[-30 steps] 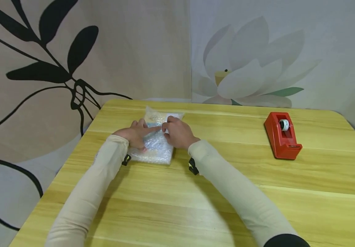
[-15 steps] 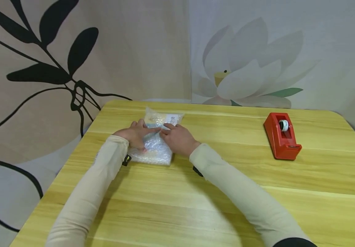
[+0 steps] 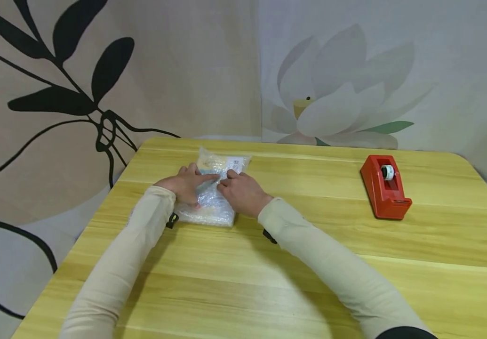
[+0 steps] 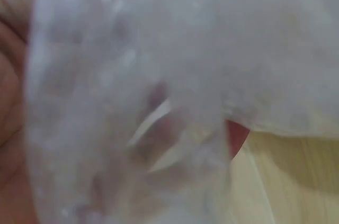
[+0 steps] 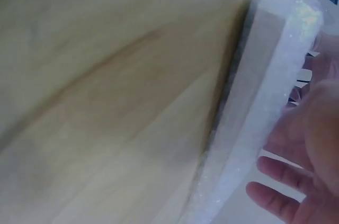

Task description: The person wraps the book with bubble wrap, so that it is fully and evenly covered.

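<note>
A flat package in clear bubble wrap [image 3: 213, 212] lies on the table in front of me. Printing shows through the wrap near its upper right corner. My left hand [image 3: 184, 184] rests on its left side, index finger stretched across the middle and thumb lower down. From the right, my right hand [image 3: 245, 193] touches the package with its fingertips close to that index finger. In the right wrist view, the fingers [image 5: 275, 179] look loosely extended beside the wrapped edge [image 5: 259, 91]. A blurred sheet of bubble wrap [image 4: 132, 49] covers much of the left wrist view.
A red tape dispenser [image 3: 385, 188] with a small roll of tape [image 3: 388, 172] stands on the right part of the wooden table [image 3: 209, 278]. Behind the table's far edge rises a patterned wall [image 3: 209, 70].
My right hand has come down and slightly toward me over the package, uncovering the printing at the upper right. It has gone from raised, bent fingers to lying lower. My left hand stays put.
</note>
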`<state>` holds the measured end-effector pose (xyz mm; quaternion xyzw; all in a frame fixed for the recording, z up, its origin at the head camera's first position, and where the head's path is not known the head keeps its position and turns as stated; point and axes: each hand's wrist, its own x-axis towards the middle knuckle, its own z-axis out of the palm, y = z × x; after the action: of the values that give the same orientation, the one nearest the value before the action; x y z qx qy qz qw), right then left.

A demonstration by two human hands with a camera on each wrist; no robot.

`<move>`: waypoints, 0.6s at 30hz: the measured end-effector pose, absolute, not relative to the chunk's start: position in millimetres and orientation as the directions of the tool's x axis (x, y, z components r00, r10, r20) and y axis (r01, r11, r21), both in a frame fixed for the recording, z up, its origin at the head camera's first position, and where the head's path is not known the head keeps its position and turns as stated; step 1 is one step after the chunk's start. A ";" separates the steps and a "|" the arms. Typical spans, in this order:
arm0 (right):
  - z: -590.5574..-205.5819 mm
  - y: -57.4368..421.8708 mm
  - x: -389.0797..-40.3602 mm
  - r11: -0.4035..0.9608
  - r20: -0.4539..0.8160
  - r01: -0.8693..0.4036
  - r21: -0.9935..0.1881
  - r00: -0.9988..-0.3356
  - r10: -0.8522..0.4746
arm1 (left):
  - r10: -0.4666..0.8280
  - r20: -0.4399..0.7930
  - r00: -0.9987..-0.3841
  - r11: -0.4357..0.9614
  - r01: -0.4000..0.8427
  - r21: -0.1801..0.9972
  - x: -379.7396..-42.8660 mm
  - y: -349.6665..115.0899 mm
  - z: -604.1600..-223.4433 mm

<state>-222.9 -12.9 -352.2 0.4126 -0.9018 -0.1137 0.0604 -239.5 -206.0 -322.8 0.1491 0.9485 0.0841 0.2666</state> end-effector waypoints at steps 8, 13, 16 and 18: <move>-354.8 -12.4 -220.1 0.651 0.020 -0.727 0.218 -0.663 -0.748 | 0.320 -0.475 -0.820 0.939 0.209 0.271 -239.3 -206.4 -325.7; -356.3 -11.7 -219.4 0.646 0.032 -0.739 0.194 -0.653 -0.757 | 0.321 -0.480 -0.816 0.938 0.204 0.280 -238.7 -205.4 -326.3; -356.3 -9.2 -218.6 0.640 0.024 -0.751 0.163 -0.645 -0.764 | 0.335 -0.476 -0.813 0.935 0.224 0.275 -238.5 -207.7 -326.5; -356.6 -6.0 -217.6 0.643 0.003 -0.757 0.112 -0.647 -0.762 | 0.361 -0.468 -0.807 0.927 0.255 0.276 -238.6 -212.9 -327.5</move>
<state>-217.6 -6.0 -356.6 0.4192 -0.9061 -0.0502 0.0249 -238.6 -212.9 -327.5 0.1629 0.9452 0.1003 0.2647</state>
